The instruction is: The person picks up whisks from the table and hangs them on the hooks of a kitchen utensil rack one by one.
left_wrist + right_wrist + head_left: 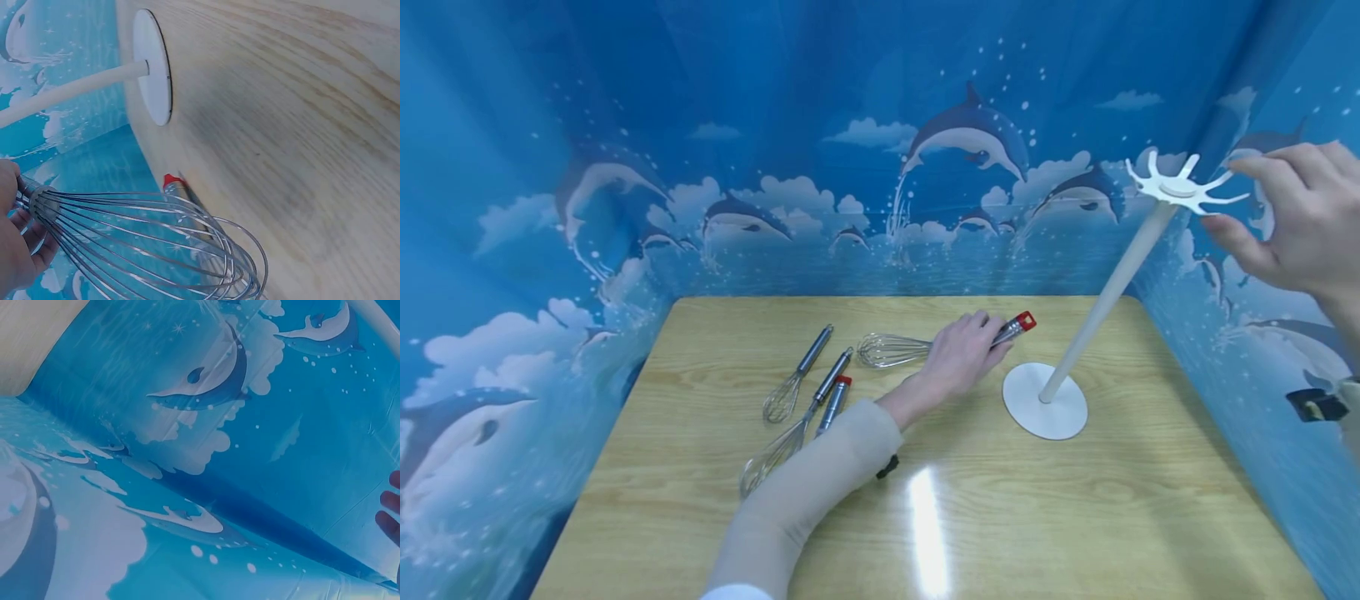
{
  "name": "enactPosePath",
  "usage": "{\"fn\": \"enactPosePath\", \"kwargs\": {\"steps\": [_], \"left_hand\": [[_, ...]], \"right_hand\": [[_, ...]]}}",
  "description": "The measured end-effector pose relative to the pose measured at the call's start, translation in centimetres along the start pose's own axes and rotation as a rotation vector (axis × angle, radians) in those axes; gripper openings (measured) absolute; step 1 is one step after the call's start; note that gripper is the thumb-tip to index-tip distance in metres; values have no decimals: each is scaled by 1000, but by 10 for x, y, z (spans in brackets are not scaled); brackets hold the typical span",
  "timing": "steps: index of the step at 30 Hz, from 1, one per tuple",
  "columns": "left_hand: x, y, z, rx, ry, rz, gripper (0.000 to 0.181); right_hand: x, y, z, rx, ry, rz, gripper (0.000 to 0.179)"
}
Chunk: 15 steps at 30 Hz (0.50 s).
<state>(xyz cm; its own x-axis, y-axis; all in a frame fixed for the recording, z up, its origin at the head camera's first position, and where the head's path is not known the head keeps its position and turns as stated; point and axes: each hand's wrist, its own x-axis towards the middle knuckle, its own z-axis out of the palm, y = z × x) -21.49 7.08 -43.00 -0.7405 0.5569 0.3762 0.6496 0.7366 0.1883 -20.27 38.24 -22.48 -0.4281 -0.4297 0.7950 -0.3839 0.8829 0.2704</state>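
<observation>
My left hand grips a whisk by its handle, the wire head pointing left in the head view. Behind those wires, a red-ended whisk handle lies on the table; its red tip shows beyond my left fingers, the rest hidden under the hand. On the right rises a white utensil stand with a round base and curved prongs around its top. Raised beside it, my right hand holds the prongs' ends between thumb and index finger. Three fingertips show in the right wrist view.
Left of my forearm lie a small whisk, a larger whisk and a red-ended handle, partly covered by the sleeve. The wooden table ends at a dolphin-print curtain behind and at the sides.
</observation>
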Motion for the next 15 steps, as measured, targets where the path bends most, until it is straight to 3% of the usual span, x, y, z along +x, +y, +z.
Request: {"fn": "enactPosePath", "kwargs": {"steps": [15], "left_hand": [[0, 6, -14, -48, 58, -2, 31]], "right_hand": [[5, 11, -5, 35, -41, -132, 82]]}}
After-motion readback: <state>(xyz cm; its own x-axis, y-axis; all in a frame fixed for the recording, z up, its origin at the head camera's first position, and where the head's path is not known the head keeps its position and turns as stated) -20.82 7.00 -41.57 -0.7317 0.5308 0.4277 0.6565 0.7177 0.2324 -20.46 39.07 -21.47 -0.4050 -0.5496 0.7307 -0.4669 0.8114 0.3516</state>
